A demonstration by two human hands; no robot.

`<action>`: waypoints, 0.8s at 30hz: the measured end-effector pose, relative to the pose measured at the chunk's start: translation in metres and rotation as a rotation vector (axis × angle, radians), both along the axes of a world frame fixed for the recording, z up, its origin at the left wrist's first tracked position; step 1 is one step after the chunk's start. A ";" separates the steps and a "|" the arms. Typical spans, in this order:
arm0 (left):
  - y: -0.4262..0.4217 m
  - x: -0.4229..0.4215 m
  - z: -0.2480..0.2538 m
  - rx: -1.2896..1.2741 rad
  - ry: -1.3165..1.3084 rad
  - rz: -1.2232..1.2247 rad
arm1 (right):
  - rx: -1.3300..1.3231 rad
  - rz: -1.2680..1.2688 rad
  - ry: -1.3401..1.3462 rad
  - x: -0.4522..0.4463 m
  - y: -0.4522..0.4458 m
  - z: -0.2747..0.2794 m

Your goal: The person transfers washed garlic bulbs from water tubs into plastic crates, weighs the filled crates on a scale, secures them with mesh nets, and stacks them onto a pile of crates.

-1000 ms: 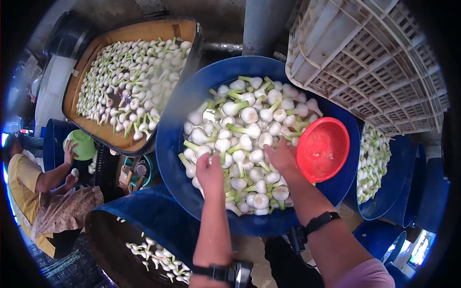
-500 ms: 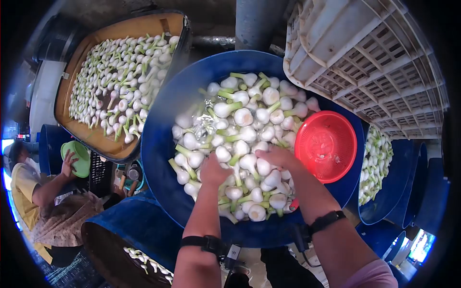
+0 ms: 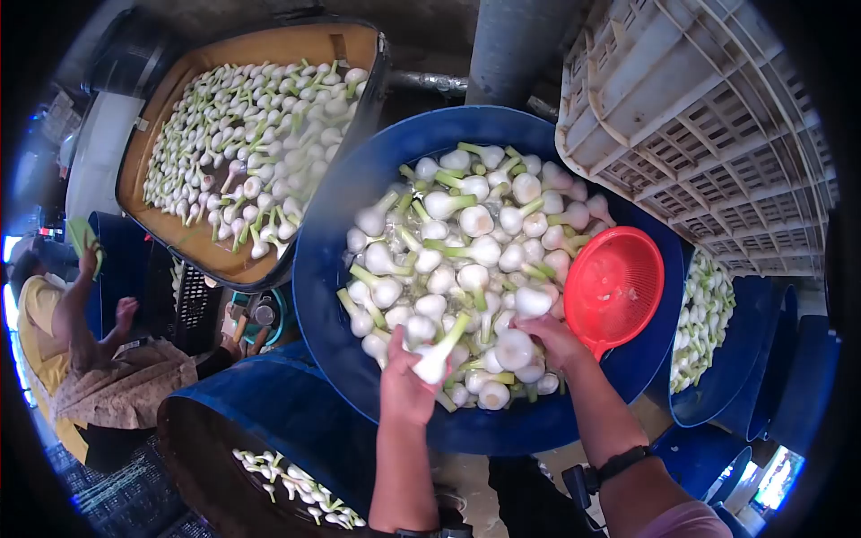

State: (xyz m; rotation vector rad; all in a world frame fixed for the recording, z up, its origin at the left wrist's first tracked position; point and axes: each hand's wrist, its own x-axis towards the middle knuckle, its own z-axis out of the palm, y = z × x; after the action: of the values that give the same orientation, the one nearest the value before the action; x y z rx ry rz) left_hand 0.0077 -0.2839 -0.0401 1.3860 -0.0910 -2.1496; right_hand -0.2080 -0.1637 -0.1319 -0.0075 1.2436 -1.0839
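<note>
A big blue tub (image 3: pixel 318 296) in front of me holds water and many white garlic bulbs (image 3: pixel 480 251) with short green stems. My left hand (image 3: pixel 408 386) is closed around a garlic bulb (image 3: pixel 433 366), held above the others with its stem pointing up and right. My right hand (image 3: pixel 554 342) has its fingers curled round another garlic bulb (image 3: pixel 514 350) at the near right part of the pile; its fingertips are partly hidden. Beside that hand, a red plastic strainer (image 3: pixel 617 282) rests in the tub against the right side.
A brown-lined tray (image 3: pixel 260 255) of garlic stands at the back left. A white plastic crate (image 3: pixel 646 117) leans in at the upper right. Further garlic lies in a blue container (image 3: pixel 704 314) at right and a tipped blue barrel (image 3: pixel 260 394). A co-worker (image 3: pixel 108 350) sits at left.
My left hand has lifted a garlic bulb toward me, and my right hand has closed on one. The view has shifted slightly left. The co-worker's green bowl has been raised and tilted.
</note>
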 end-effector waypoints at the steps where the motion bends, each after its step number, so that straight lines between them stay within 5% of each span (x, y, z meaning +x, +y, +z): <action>1: 0.010 -0.002 -0.002 0.004 -0.021 0.033 | 0.015 0.039 0.158 0.000 -0.009 0.001; 6: 0.038 0.006 0.010 0.111 0.113 0.153 | 0.161 0.068 0.762 -0.013 -0.060 0.010; 8: 0.045 0.008 0.011 0.091 0.103 0.154 | 0.033 0.339 1.239 -0.021 -0.074 -0.007; 11: 0.050 0.014 -0.002 0.021 0.041 0.098 | 0.169 0.420 1.401 -0.017 -0.084 -0.012; 13: 0.050 0.012 -0.019 -0.023 -0.009 0.052 | 0.212 0.478 1.378 -0.017 -0.091 -0.006; 15: 0.035 -0.006 -0.039 -0.241 -0.443 -0.465 | 0.493 0.812 1.241 -0.014 -0.103 0.011; 19: 0.036 -0.067 -0.099 -0.884 -0.977 -0.684 | 0.498 0.871 1.289 -0.021 -0.096 -0.014; 22: 0.023 -0.093 -0.078 -0.634 -0.989 -0.959 | 0.475 0.951 1.371 -0.029 -0.091 -0.026; 24: 0.027 -0.088 -0.078 -0.640 -0.948 -0.919 | 0.423 1.179 1.363 -0.035 -0.098 -0.017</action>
State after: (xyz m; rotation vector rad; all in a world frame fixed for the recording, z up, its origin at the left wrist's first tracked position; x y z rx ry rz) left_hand -0.0804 -0.2568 -0.1180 1.9795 -1.8770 -1.5072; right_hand -0.2428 -0.2614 -0.1488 -1.1610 2.1426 0.4143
